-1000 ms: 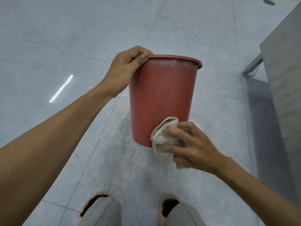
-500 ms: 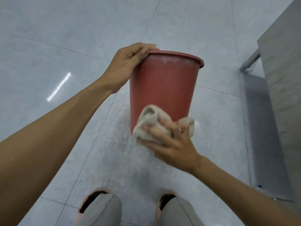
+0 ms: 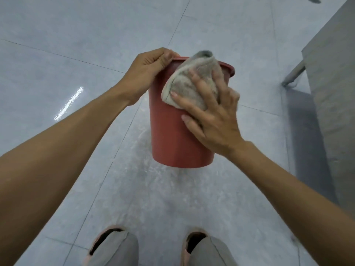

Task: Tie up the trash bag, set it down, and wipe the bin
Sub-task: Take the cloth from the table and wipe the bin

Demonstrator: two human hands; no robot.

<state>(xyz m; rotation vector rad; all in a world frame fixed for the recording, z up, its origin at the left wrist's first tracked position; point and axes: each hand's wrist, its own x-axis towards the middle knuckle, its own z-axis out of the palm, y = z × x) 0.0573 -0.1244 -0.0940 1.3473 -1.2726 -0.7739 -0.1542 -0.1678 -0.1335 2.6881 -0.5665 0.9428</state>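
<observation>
Head view: a red bin (image 3: pixel 172 135) hangs in the air above the grey tiled floor (image 3: pixel 57 35), its base clear of the tiles and its mouth tipped away from the camera, so what is inside it cannot be told. The left hand (image 3: pixel 148 72) grips the rim at the near left side, fingers (image 3: pixel 165 54) curled over the edge and down the wall. The right hand (image 3: pixel 215 120) lies against the upper part of the bin's outer wall, its fingers straight and spread, pressing a crumpled beige cloth (image 3: pixel 192 81) flat to the plastic. The top fold of the cloth rises just past the rim. No trash bag shows anywhere in this view.

Below, two grey trouser legs (image 3: pixel 115 250) end over pinkish slippers (image 3: pixel 107 233) on the floor. At the right edge stands a grey stone-like block (image 3: pixel 336 83) with a metal leg (image 3: pixel 294 73) beside it, well apart from the bin. A bright streak of reflected light (image 3: pixel 69 102) lies on the tiles to the left.

Against the frames before: a second ago the right hand held the bunched cloth low on the wall, near the base; half a second ago it was at mid-height; now it has reached the rim, and the fingers have gone from clutching the cloth to flattening it. The left hand keeps its hold at the same spot on the rim.
</observation>
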